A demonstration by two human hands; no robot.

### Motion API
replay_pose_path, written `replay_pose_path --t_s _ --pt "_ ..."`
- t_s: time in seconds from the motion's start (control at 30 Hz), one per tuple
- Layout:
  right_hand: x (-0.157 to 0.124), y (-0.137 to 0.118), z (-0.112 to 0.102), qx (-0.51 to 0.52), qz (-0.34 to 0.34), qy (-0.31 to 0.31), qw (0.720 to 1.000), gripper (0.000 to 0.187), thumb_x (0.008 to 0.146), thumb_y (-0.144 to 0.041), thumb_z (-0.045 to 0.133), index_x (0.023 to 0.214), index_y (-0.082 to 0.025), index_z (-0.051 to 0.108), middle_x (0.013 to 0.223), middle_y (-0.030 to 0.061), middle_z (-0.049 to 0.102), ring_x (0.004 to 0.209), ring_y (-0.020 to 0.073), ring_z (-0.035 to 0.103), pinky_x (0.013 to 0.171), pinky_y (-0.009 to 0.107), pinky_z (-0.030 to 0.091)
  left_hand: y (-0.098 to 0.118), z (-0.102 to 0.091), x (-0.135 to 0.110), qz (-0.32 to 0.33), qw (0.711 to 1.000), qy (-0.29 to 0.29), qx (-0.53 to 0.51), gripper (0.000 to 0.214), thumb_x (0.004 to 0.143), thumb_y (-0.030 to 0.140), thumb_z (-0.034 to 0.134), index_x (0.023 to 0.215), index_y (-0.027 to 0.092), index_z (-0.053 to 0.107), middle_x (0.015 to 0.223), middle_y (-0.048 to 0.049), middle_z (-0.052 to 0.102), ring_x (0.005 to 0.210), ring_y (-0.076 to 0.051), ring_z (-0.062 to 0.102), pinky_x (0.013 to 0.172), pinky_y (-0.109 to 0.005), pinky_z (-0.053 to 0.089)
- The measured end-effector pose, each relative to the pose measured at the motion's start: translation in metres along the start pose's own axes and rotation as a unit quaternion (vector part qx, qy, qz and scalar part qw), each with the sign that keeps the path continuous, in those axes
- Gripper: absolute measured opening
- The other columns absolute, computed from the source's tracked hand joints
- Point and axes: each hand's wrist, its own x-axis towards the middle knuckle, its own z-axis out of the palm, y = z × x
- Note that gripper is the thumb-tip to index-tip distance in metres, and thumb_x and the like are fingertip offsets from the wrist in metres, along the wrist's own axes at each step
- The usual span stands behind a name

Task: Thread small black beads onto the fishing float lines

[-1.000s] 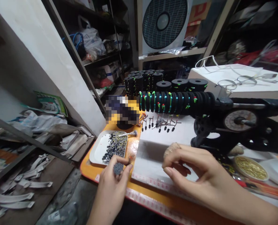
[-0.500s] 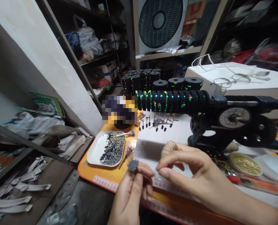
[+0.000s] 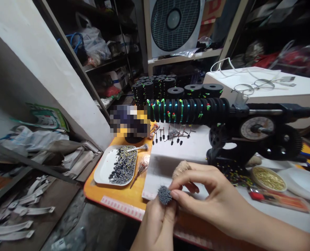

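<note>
My left hand (image 3: 161,216) is closed around a tight bundle of thin grey-tipped pieces (image 3: 164,194), its rounded head sticking up above the fingers. My right hand (image 3: 209,190) has thumb and index finger pinched together at the bundle's right edge. Whatever lies between those fingertips is too small to make out. Tan wrapping (image 3: 181,169) covers one finger of that hand. Beyond the hands, a black ridged roller (image 3: 188,111) lies horizontally on a geared winding device (image 3: 258,129), with bright green and red bits on it. Several small weighted pieces (image 3: 172,134) hang below on threads.
On the orange table (image 3: 92,188) at left stands a white tray (image 3: 100,170) of small grey, black and yellow pieces. A bowl of gold bits (image 3: 268,178) and a red-ended packaged tool (image 3: 280,200) lie right. Black spools (image 3: 175,92), a white box (image 3: 296,82) and a fan (image 3: 174,21) stand behind.
My left hand has moved right and brought the bundle up against my right fingertips; before, they were apart. The whole view has shifted slightly to the left.
</note>
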Motion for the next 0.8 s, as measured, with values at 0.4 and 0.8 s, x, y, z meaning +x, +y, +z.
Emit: replay_pose_path --t_s 0.4,0.8 --pt "-0.003 0.001 0.001 -0.039 -0.075 -0.013 0.996 0.014 0.091 -0.011 0.064 0.087 -0.018 0.075 0.074 0.0010 0.063 0.064 0.0105 0.055 0.052 0.021 0.041 -0.005 0.004 0.011 0.170 0.973 -0.020 -0.156 0.028 0.093 0.046 0.064 0.075 0.024 0.060 0.052 0.0082 0.037 0.048 -0.009 0.034 0.050 -0.021 0.031" --pt "-0.005 -0.005 0.002 -0.044 -0.070 -0.036 0.996 0.018 0.090 -0.007 0.061 0.087 -0.019 0.074 0.076 0.0008 0.063 0.067 0.0104 0.059 0.057 0.020 0.047 -0.015 0.002 0.013 0.329 0.939 -0.007 -0.097 0.015 0.102 0.035 0.049 0.089 0.031 0.057 0.055 0.0089 0.032 0.048 -0.013 0.030 0.051 -0.027 0.026"
